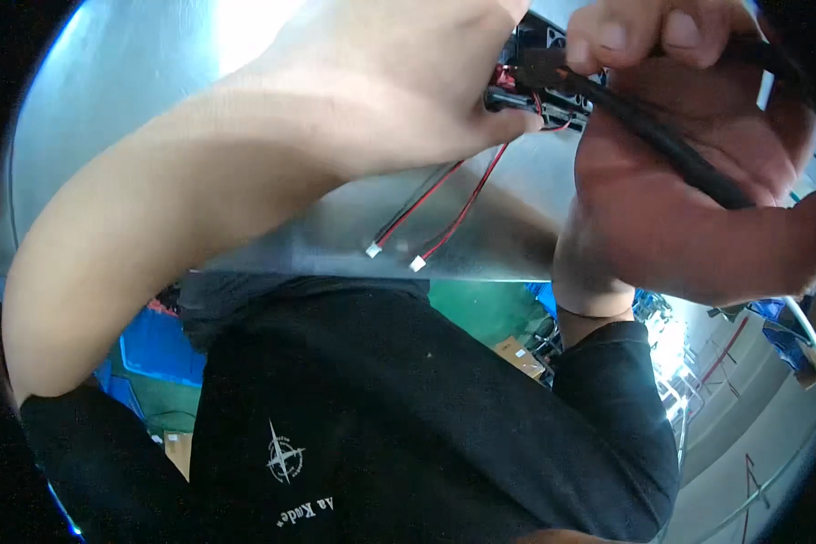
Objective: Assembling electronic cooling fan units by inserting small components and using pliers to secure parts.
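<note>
My left hand (417,68) reaches across the top of the view, its thumb against a black fan assembly (556,38) with metal edges and red parts. The other fingers of that hand are hidden or cut off by the upper edge. Close to the camera, my right hand (648,222) is curled around a black stick-shaped tool (648,127). The tool's flat, wider end overlaps the fan assembly in the picture; I cannot tell whether they touch. Two red-and-black wire leads (467,204) hang from the assembly, ending in small white connectors (417,263).
A shiny metal table (91,118) lies under the work, its near edge just in front of my body. Below it are a green floor (480,308), a blue bin (159,349) and a cardboard box (519,356). Metal frames stand at the lower right.
</note>
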A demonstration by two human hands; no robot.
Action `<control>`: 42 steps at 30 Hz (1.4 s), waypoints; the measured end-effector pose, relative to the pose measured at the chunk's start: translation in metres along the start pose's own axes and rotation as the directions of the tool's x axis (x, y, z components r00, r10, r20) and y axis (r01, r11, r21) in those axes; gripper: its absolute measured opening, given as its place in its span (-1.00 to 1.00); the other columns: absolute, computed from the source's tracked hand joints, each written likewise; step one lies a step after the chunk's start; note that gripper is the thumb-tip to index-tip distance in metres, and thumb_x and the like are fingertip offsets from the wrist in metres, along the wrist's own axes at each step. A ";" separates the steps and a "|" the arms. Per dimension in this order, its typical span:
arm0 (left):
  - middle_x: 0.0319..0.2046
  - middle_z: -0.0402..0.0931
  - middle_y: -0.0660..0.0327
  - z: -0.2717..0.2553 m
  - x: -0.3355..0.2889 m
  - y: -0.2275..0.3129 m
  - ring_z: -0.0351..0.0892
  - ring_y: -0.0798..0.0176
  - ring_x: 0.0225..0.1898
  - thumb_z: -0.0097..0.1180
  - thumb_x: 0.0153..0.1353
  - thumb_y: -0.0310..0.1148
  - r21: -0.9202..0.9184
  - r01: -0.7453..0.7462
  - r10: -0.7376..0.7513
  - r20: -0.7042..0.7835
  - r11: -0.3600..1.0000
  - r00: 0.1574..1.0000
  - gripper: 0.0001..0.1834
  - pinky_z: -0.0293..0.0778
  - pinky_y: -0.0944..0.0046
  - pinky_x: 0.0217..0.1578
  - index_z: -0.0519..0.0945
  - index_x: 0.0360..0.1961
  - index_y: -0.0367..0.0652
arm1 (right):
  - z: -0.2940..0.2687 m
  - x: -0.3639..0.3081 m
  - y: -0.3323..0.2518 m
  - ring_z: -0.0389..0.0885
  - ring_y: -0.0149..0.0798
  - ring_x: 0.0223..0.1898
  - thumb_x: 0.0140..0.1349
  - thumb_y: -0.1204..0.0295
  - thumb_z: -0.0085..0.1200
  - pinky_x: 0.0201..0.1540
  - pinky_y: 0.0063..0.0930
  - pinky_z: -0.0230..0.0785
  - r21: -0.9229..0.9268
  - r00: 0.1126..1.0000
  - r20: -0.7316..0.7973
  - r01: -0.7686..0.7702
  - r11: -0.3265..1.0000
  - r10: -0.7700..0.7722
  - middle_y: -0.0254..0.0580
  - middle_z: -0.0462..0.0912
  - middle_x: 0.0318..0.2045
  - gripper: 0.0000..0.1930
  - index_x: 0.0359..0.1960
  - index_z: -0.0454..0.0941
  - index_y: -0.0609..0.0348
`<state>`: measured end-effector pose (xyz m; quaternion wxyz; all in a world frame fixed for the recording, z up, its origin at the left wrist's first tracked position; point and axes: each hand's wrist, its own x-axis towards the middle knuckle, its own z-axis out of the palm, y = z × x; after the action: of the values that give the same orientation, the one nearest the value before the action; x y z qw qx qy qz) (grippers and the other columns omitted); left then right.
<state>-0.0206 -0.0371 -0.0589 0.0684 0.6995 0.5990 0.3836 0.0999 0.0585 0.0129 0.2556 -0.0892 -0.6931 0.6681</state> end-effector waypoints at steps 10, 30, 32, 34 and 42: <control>-0.07 0.39 -0.11 -0.002 0.002 0.005 0.35 -0.10 0.17 0.31 0.11 0.06 0.054 0.079 -0.079 0.003 0.995 0.997 -0.34 0.12 -0.18 0.30 0.49 -0.14 -0.42 | -0.009 -0.006 0.005 0.25 -0.39 -0.66 0.34 -0.52 -0.31 -0.53 -0.48 0.18 0.046 0.999 0.004 -0.032 0.998 0.032 -0.35 0.39 -0.60 -0.21 -0.27 0.43 0.05; 0.06 0.35 -0.16 -0.002 0.026 -0.005 0.26 -0.15 0.27 0.02 0.32 0.26 -0.038 -0.071 0.080 0.420 0.997 0.904 -0.17 -0.03 -0.47 0.40 0.44 0.04 -0.51 | -0.070 0.032 0.021 0.18 -0.34 -0.83 0.48 -0.21 -0.04 -0.74 -0.46 -0.02 0.330 0.564 0.824 -0.566 0.755 0.062 -0.24 0.32 -0.79 -0.28 -0.62 0.47 0.22; 0.07 0.35 -0.15 0.008 0.013 -0.011 0.25 -0.15 0.28 0.02 0.32 0.24 -0.058 -0.137 0.147 0.226 0.989 0.963 -0.19 -0.03 -0.50 0.39 0.49 0.02 -0.49 | -0.066 0.032 0.027 0.20 -0.33 -0.83 0.49 -0.18 -0.04 -0.74 -0.45 -0.01 0.335 0.534 0.844 -0.590 0.735 0.044 -0.23 0.32 -0.79 -0.28 -0.64 0.45 0.23; 0.08 0.35 -0.15 0.007 0.004 -0.016 0.24 -0.15 0.29 0.03 0.32 0.24 -0.052 -0.117 0.126 0.229 0.992 0.965 -0.22 -0.03 -0.50 0.40 0.52 0.01 -0.46 | -0.059 0.036 0.047 0.26 -0.29 -0.83 0.51 -0.04 0.01 -0.74 -0.45 0.03 0.541 0.596 0.787 -0.542 0.644 -0.159 -0.20 0.32 -0.78 -0.35 -0.65 0.43 0.24; 0.14 0.36 -0.13 -0.026 0.030 0.001 0.23 -0.14 0.33 0.10 0.29 0.20 -0.065 0.006 0.029 0.512 0.998 0.859 -0.26 -0.01 -0.50 0.40 0.57 0.07 -0.37 | -0.036 0.056 0.008 0.34 -0.28 -0.79 0.27 -0.40 0.08 -0.72 -0.47 0.09 0.258 0.494 0.855 -0.668 0.698 0.157 -0.20 0.49 -0.69 -0.22 -0.56 0.58 0.21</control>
<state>-0.0364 -0.0204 -0.0268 0.2453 0.7773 0.5425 0.2034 0.0676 0.1166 0.0177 -0.2365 0.1169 -0.4551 0.8505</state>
